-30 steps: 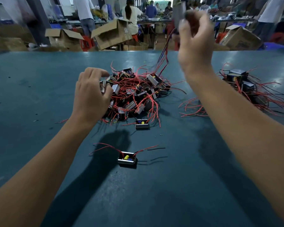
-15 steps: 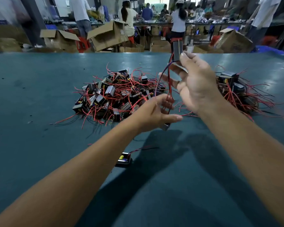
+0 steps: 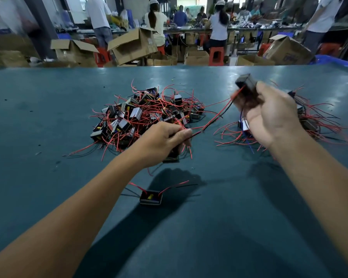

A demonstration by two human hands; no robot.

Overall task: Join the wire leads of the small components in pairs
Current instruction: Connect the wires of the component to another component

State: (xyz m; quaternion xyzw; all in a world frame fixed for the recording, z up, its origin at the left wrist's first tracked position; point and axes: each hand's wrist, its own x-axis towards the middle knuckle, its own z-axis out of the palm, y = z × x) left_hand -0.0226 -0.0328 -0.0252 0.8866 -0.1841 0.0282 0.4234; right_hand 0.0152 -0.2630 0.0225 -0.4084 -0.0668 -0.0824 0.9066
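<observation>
My right hand [image 3: 269,113] is raised over the table and grips a small dark boxy component [image 3: 245,82], blurred by motion. Red and black wire leads [image 3: 215,119] run from it down and left to my left hand [image 3: 165,139], which pinches their ends. A second component [image 3: 172,155] lies partly hidden under my left hand. One more component [image 3: 151,197] with red and black leads sits alone on the table nearer to me. A big tangled pile of components [image 3: 147,115] lies beyond my left hand.
A smaller pile of components with red leads [image 3: 313,121] lies behind and right of my right hand on the teal table [image 3: 48,117]. Beyond the far edge are open cardboard boxes [image 3: 133,45], red stools and several people at benches.
My right hand has come down from high above the table and moved right with the component. My left hand left the big pile, moved right and took hold of the leads.
</observation>
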